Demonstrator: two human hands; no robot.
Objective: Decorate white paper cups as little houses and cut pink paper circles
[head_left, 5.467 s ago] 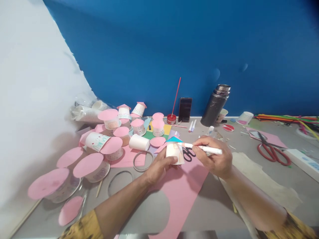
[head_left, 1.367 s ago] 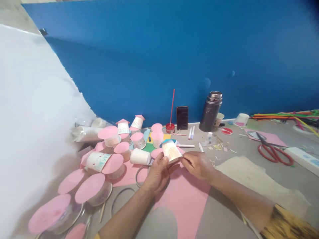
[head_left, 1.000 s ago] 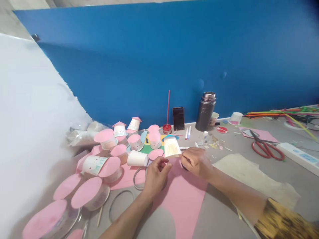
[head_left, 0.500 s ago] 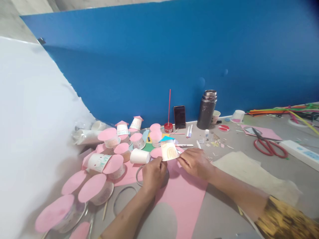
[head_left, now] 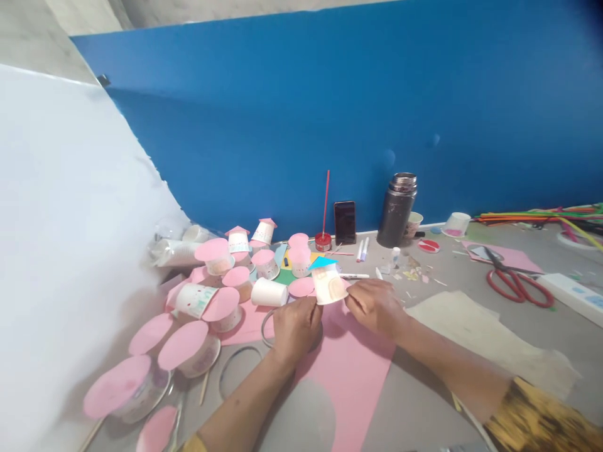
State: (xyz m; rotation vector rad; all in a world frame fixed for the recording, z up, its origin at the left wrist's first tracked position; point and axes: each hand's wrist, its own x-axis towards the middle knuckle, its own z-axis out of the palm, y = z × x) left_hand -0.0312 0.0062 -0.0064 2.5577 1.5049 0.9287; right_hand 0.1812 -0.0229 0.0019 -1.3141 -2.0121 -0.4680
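Observation:
Between my two hands is an upside-down white paper cup (head_left: 328,285) with pale orange markings on its side and a blue paper cone (head_left: 323,263) on top. My left hand (head_left: 298,326) is closed on the left of its rim. The fingers of my right hand (head_left: 374,306) pinch the rim's right side. Below them lies a large pink paper sheet (head_left: 351,370) with a rounded cutout. Just left of the held cup, a plain white paper cup (head_left: 269,292) rests on its side.
Several cups with pink paper discs (head_left: 183,345) crowd the left side. At the back stand a dark flask (head_left: 397,210), a phone (head_left: 345,222) and a red tin with a stick (head_left: 323,241). Red-handled scissors (head_left: 518,289) and a power strip (head_left: 572,295) lie right.
The view has shifted slightly, so everything sits a little further right. The held cup has turned a little, and more of its blue cone shows. Both hands stay on its rim.

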